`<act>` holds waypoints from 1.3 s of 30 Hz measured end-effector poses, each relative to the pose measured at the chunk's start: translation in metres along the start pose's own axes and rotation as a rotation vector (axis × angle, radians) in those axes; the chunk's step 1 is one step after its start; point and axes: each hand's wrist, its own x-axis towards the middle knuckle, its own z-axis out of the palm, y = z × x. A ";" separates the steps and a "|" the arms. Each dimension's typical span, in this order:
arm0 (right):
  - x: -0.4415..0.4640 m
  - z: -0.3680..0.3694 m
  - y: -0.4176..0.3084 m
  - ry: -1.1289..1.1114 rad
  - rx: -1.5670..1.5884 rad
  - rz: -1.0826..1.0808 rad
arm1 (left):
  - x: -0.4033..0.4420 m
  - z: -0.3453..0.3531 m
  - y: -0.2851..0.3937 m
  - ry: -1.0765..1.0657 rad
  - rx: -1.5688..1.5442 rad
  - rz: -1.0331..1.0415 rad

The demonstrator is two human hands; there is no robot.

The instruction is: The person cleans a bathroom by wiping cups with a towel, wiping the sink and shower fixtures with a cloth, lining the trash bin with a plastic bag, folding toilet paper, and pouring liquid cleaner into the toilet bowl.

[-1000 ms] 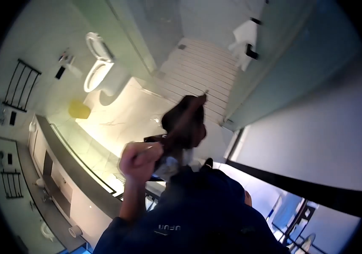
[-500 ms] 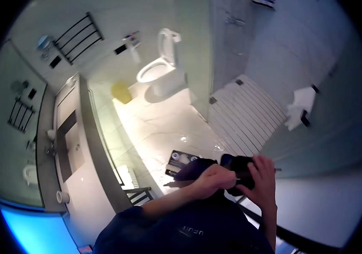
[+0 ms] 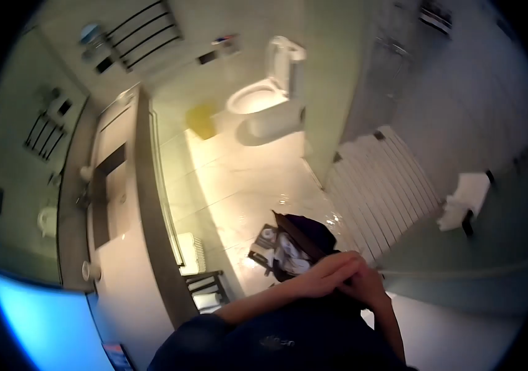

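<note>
A dark bag [image 3: 313,232] hangs open in front of my body, with pale items visible inside it. My left hand [image 3: 329,274] is closed at the bag's near edge, its fingers pressed together. Touching it, my right hand [image 3: 366,284] is bent inward with curled fingers, partly covered by the left. What lies between the two hands is hidden. Beyond the bag, a dark tray [image 3: 264,244] with white items stands on the floor.
A long washbasin counter [image 3: 143,247] runs along the left. Ahead are a yellow bin [image 3: 201,120] and a toilet [image 3: 258,99] with its lid up. To the right lie a slatted shower floor [image 3: 381,191] and a white towel [image 3: 467,198] on a glass panel. A dark rack [image 3: 205,284] stands near my left arm.
My hands have come together from apart, the right one no longer spread. The bag's opening now shows its contents. The view has shifted, so the room's fixtures appear further right.
</note>
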 end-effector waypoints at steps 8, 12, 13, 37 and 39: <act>0.016 -0.050 0.120 -0.092 0.160 0.141 | 0.153 0.007 -0.029 -0.011 0.723 0.116; 0.015 -0.083 0.160 -0.012 0.224 0.266 | 0.225 0.023 -0.053 -0.101 0.690 -0.015; 0.012 -0.090 0.170 0.060 0.263 0.289 | 0.244 0.028 -0.059 -0.142 0.646 -0.037; -0.023 -0.120 0.357 0.826 0.478 1.142 | 0.509 0.217 -0.267 -0.385 0.744 0.544; -0.019 -0.099 0.377 0.786 0.405 1.160 | 0.504 0.207 -0.275 -0.429 0.782 0.581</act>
